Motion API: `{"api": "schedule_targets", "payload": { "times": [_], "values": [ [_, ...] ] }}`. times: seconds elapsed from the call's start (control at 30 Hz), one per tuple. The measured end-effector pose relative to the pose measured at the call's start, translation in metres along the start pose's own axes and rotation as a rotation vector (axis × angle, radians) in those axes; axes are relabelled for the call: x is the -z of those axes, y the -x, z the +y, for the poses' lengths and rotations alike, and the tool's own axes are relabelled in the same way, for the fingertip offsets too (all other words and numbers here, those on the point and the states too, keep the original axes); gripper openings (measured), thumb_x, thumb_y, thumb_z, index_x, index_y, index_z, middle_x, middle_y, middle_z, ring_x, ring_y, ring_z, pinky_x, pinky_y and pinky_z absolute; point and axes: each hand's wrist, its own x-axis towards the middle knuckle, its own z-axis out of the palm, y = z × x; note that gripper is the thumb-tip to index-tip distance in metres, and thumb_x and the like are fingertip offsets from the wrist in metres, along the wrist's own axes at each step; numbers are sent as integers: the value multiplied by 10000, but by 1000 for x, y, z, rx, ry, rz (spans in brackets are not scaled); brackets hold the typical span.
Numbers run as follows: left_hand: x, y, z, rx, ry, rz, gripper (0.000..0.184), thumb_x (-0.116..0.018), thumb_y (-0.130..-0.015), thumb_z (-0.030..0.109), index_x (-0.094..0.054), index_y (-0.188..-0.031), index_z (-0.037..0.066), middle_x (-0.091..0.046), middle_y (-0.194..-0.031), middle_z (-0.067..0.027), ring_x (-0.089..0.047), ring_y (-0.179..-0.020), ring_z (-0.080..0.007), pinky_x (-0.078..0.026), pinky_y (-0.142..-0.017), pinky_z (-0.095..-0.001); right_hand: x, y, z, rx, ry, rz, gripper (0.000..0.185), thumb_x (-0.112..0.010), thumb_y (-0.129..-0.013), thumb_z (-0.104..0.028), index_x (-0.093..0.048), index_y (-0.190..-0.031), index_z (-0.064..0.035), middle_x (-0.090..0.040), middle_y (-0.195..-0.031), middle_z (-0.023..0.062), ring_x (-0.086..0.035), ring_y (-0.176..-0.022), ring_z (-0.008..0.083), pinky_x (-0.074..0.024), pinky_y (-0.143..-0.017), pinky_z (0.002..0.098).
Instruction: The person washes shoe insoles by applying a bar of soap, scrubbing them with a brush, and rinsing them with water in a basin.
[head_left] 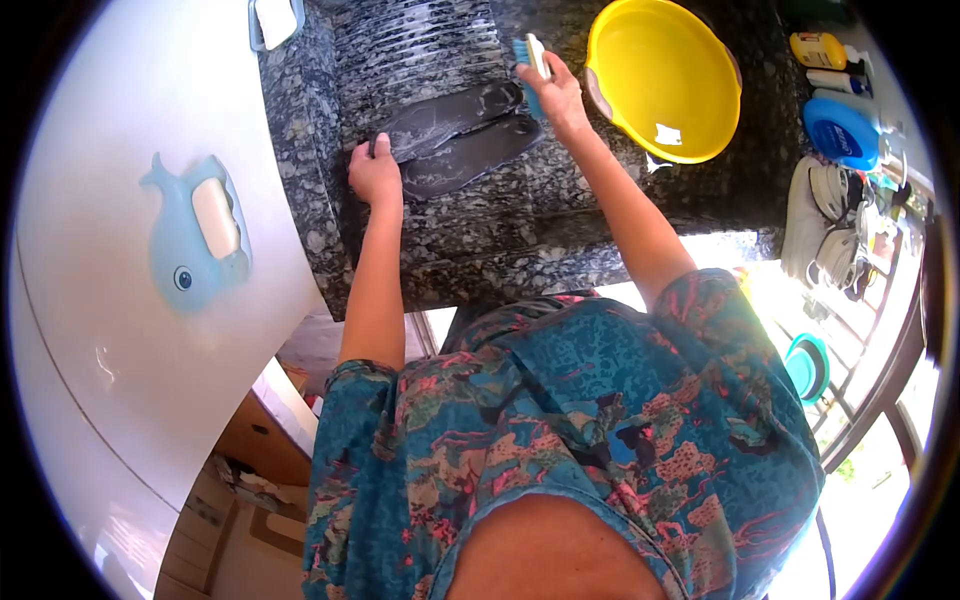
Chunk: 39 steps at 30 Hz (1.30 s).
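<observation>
Slippers (474,160), dark pair, lie side by side on the dark speckled counter (560,215), upper centre of frame, whitish streaks on the upper slipper (440,118). My left grip (376,178) is pinching that slipper's left end, thumb on top. My right grip (558,95) is closed around a brush (539,58), white back, blue bristles facing left. Brush sits just beside the slippers' right ends; can't tell if it touches them. Ridged section (420,45) of the counter above the pair, white suds along the ridges. Yellow basin (665,75) at upper right, near my right grip. Whale-shaped soap dish (185,235) on the white wall (100,330), left of frame, holding a pale soap bar (215,220). Blue container (840,130) and yellow bottle (818,50) at far upper right, light-coloured shoes (803,225) below them. Teal basin (806,368) lower, right side.
</observation>
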Motion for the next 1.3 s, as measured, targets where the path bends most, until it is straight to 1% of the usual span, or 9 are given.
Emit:
{"api": "schedule_targets", "payload": {
  "times": [0.07, 0.23, 0.37, 0.73, 0.83, 1.0, 1.17, 1.2, 1.3],
  "values": [
    [15, 30, 40, -134, -249, 100, 334, -720, -831, 298, -673, -1038, 40, -692, -826, -134, -654, -744, -291, -511, -734, -389, -5, 25, -22, 133, 276, -80, 793, -708, -787, -463, -409, -1423, -96, -580, -1269, 211, -588, -1145, 280, -460, -988, 325],
    [26, 39, 34, -426, -322, -71, 272, -644, -875, 289, -668, -1130, 197, -287, -1532, -128, -334, -1339, -391, -321, -1026, -553, -25, 48, -2, 394, 751, -65, 675, -689, -807, -413, -415, -1401, -248, -589, -1177, 164, -576, -1094, 354, -489, -952, 422],
    [19, 48, 26, -763, -613, -281, 502, -532, -934, 326, -456, -1403, 164, -320, -1494, -195, -281, -1367, -431, -206, -1117, -574, -37, 39, -10, 494, 739, -55, 648, -690, -806, -380, -448, -1387, -227, -606, -1154, 121, -571, -1054, 330, -502, -909, 413],
    [7, 96, 47, -568, -893, -196, 809, -493, -919, 513, -300, -1440, -76, -196, -1546, -241, -177, -1421, -437, -143, -1131, -595, -88, 48, -21, 972, 1197, -433, 611, -534, -895, -538, -380, -1452, -338, -594, -974, 174, -590, -871, 268, -557, -752, 422],
    [7, 94, 51, -569, -863, -237, 785, -484, -933, 476, -298, -1430, -103, -183, -1546, -265, -159, -1434, -426, -153, -1137, -576, -75, 20, -15, 996, 1381, -246, 572, -490, -933, -503, -355, -1465, -343, -575, -1013, 185, -588, -872, 292, -527, -793, 454],
    [6, 97, 51, -578, -894, -241, 777, -470, -937, 484, -321, -1414, -111, -184, -1539, -284, -151, -1432, -438, -178, -1126, -588, -84, -12, -50, 494, 1387, -362, 595, -490, -932, -527, -307, -1476, -370, -519, -1221, 250, -610, -994, 342, -544, -774, 484],
    [7, 97, 55, -546, -922, -272, 797, -449, -939, 508, -302, -1428, -104, -150, -1547, -282, -117, -1442, -434, -166, -1119, -618, -89, 3, 4, 996, 1485, -417, 617, -501, -922, -530, -283, -1480, -388, -520, -1207, 241, -612, -973, 341, -563, -715, 455],
    [7, 98, 55, -544, -932, -287, 800, -447, -940, 510, -296, -1431, -102, -148, -1548, -283, -113, -1443, -434, -164, -1115, -627, -77, -4, -37, 677, 1517, -343, 614, -512, -916, -515, -284, -1476, -405, -523, -1191, 227, -599, -997, 333, -549, -764, 451],
    [4, 99, 61, -526, -933, -312, 807, -447, -940, 511, -271, -1445, -94, -130, -1551, -284, -91, -1447, -433, -156, -1092, -669, -77, -41, -35, 602, 1315, -274, 481, -506, -928, -441, -431, -1393, -346, -506, -1160, 224, -560, -1027, 358, -496, -797, 477]
  ]
}}
